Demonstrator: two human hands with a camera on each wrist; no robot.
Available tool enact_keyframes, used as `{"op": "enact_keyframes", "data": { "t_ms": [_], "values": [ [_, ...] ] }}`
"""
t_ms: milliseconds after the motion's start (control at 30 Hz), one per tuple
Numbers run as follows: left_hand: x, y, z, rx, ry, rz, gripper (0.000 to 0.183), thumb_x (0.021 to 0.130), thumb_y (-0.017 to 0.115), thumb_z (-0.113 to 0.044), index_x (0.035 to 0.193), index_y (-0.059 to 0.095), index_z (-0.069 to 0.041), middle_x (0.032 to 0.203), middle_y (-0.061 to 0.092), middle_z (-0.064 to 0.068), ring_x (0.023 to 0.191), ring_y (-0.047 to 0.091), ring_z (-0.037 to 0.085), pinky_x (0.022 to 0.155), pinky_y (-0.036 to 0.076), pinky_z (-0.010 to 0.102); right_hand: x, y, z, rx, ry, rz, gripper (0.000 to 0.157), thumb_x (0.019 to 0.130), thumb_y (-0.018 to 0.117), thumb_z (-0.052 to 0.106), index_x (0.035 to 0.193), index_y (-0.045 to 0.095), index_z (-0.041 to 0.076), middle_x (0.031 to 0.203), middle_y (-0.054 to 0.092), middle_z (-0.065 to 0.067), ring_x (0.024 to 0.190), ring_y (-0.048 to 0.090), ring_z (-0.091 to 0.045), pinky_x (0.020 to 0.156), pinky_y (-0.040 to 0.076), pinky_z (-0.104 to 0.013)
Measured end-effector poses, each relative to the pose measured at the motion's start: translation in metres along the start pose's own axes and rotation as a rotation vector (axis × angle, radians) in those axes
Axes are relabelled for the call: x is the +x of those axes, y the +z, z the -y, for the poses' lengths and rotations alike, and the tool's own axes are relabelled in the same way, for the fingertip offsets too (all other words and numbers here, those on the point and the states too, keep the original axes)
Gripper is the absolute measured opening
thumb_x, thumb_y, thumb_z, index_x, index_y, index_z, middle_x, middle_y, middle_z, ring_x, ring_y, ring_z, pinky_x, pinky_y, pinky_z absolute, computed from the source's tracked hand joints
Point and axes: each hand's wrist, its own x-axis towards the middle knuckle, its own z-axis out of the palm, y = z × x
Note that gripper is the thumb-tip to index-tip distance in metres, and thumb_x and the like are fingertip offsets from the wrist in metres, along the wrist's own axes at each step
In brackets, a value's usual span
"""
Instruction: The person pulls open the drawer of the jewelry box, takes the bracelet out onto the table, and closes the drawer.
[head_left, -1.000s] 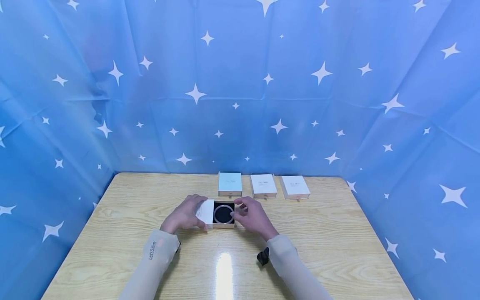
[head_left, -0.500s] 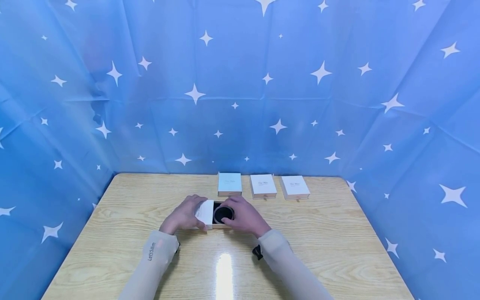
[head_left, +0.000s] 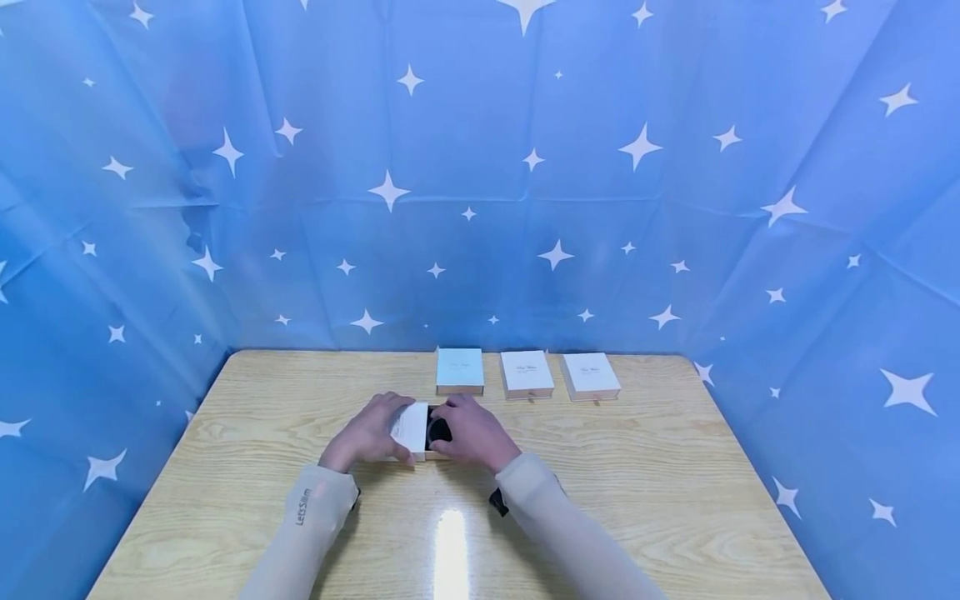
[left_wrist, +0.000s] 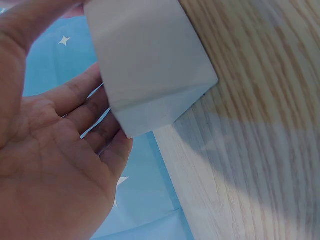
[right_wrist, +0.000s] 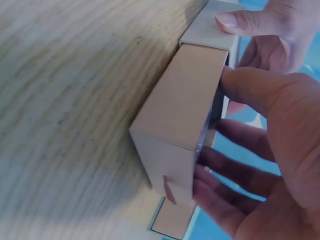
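Observation:
A small white drawer box lies on the table, its white sleeve point(head_left: 411, 427) at left and its pale pink drawer point(right_wrist: 182, 95) pulled out to the right. My left hand point(head_left: 372, 429) grips the sleeve, thumb on the near side and fingers on the far side; the left wrist view shows the sleeve's closed end. My right hand point(head_left: 474, 431) reaches over the drawer from the right, thumb and fingers bent down across its open top. Inside, the black lining with a ring-shaped bangle point(head_left: 430, 431) is mostly covered by this hand. Whether the fingers pinch the bangle is hidden.
Behind the hands, a light blue box point(head_left: 460, 369) and two white boxes, one in the middle point(head_left: 527, 372) and one at right point(head_left: 591, 375), stand in a row at the back edge. A blue star-printed curtain point(head_left: 480, 167) surrounds the wooden table point(head_left: 675, 500).
My right hand has moved left over the drawer, covering the bangle that showed fully a second ago. The left hand and the box have stayed in place.

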Motion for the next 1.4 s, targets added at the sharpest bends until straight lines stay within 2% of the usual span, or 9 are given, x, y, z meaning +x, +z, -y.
{"op": "enact_keyframes", "data": {
  "t_ms": [233,367,500,633,767,1033,1167,1400],
  "values": [
    [-0.001,-0.001,0.000,0.000,0.001,0.000,0.103,0.059,0.100,-0.025,0.148,0.052,-0.009,0.141,0.057,0.009,0.132,0.049,0.030,0.111,0.045,0.051,0.006,-0.004,0.007,-0.076,0.055,0.050,0.052,0.089,0.077,0.048,0.129,0.071,0.015,0.136,0.065,-0.009,0.127,0.059,-0.026,0.101,0.056,-0.038],
    [-0.001,-0.002,-0.001,-0.005,-0.001,-0.004,0.103,0.059,0.100,-0.025,0.149,0.052,-0.009,0.142,0.057,0.009,0.131,0.049,0.030,0.111,0.045,0.050,0.010,-0.005,0.010,-0.105,0.073,0.063,0.053,0.086,0.080,0.048,0.127,0.073,0.014,0.133,0.066,-0.009,0.124,0.060,-0.026,0.100,0.056,-0.037],
    [-0.001,-0.002,-0.001,-0.017,0.000,-0.010,0.103,0.058,0.101,-0.024,0.148,0.053,-0.009,0.140,0.058,0.008,0.130,0.050,0.030,0.109,0.046,0.050,0.013,-0.006,0.012,-0.094,0.076,0.072,0.049,0.085,0.082,0.045,0.122,0.075,0.013,0.127,0.068,-0.009,0.116,0.062,-0.024,0.095,0.057,-0.035],
    [-0.001,-0.001,-0.001,-0.029,0.000,-0.010,0.103,0.057,0.101,-0.023,0.147,0.053,-0.009,0.139,0.058,0.008,0.129,0.050,0.030,0.109,0.046,0.050,0.016,-0.005,0.011,-0.071,0.079,0.080,0.041,0.085,0.082,0.041,0.114,0.077,0.012,0.114,0.069,-0.007,0.099,0.061,-0.020,0.082,0.056,-0.031],
    [-0.001,-0.001,0.000,-0.032,-0.001,-0.010,0.103,0.057,0.101,-0.024,0.147,0.053,-0.008,0.139,0.058,0.008,0.129,0.050,0.029,0.110,0.046,0.050,0.017,-0.003,0.010,-0.046,0.081,0.083,0.040,0.085,0.081,0.038,0.113,0.076,0.012,0.110,0.068,-0.006,0.091,0.057,-0.016,0.076,0.053,-0.028],
    [-0.001,-0.001,0.001,-0.024,0.012,-0.011,0.103,0.057,0.101,-0.023,0.147,0.053,-0.008,0.138,0.059,0.008,0.128,0.050,0.030,0.108,0.046,0.051,0.017,0.001,0.007,0.046,0.052,0.009,0.035,0.078,0.083,0.029,0.106,0.077,0.009,0.093,0.066,-0.001,0.079,0.051,-0.011,0.067,0.048,-0.022],
    [-0.001,0.000,0.002,-0.025,0.023,-0.016,0.102,0.058,0.100,-0.024,0.147,0.053,-0.007,0.138,0.058,0.008,0.130,0.050,0.031,0.110,0.046,0.052,0.016,0.003,0.006,0.068,0.035,-0.030,0.038,0.076,0.083,0.029,0.108,0.077,0.009,0.095,0.069,-0.001,0.084,0.054,-0.013,0.071,0.051,-0.023],
    [-0.001,0.000,0.003,-0.029,0.032,-0.016,0.101,0.059,0.100,-0.025,0.147,0.053,-0.007,0.137,0.058,0.008,0.132,0.049,0.031,0.112,0.044,0.052,0.011,0.005,0.005,0.100,0.036,-0.073,0.048,0.076,0.083,0.033,0.116,0.076,0.009,0.118,0.070,-0.008,0.111,0.061,-0.023,0.090,0.057,-0.035]
  ]
}}
